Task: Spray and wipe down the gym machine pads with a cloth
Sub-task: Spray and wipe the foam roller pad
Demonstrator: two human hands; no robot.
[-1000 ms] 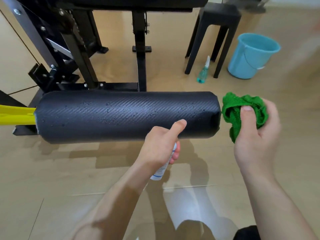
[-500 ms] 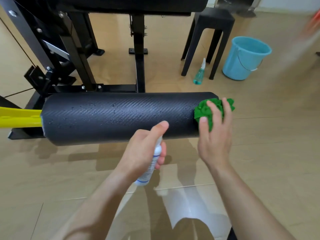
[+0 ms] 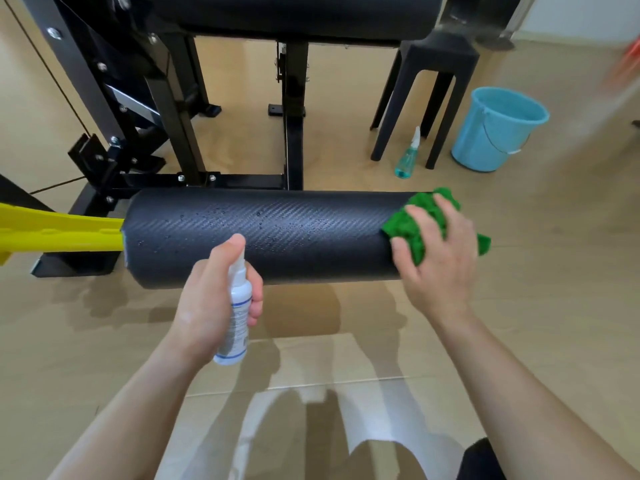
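Left grip (image 3: 211,299), a bare hand, is clamped round a small white plastic spray bottle (image 3: 239,320), with the forefinger laid on top of the nozzle. The bottle stands nearly upright just in front of the long black cylindrical roller pad with a woven texture (image 3: 277,237), near its middle. Right grip (image 3: 440,258), the other bare hand, lies spread apart with its fingers splayed, pressing a crumpled green terry cloth (image 3: 403,226) against the pad's right end; folds of cloth show between the thumb and forefinger and beyond the far side of the hand. Fine droplets sit on the upper surface of the pad, mostly across its left and middle stretch.

At its left end the pad is carried by a yellow metal arm (image 3: 59,233), and behind it rises the black steel machine frame (image 3: 166,98), topped by a wide black cushioned pad (image 3: 294,12). On the tan wood-look floor (image 3: 554,306) beyond the pad's right end stand a black plastic stool (image 3: 433,81), a clear teal spray bottle (image 3: 408,157) between its legs, and a light blue plastic bucket (image 3: 498,129) just beside the stool.
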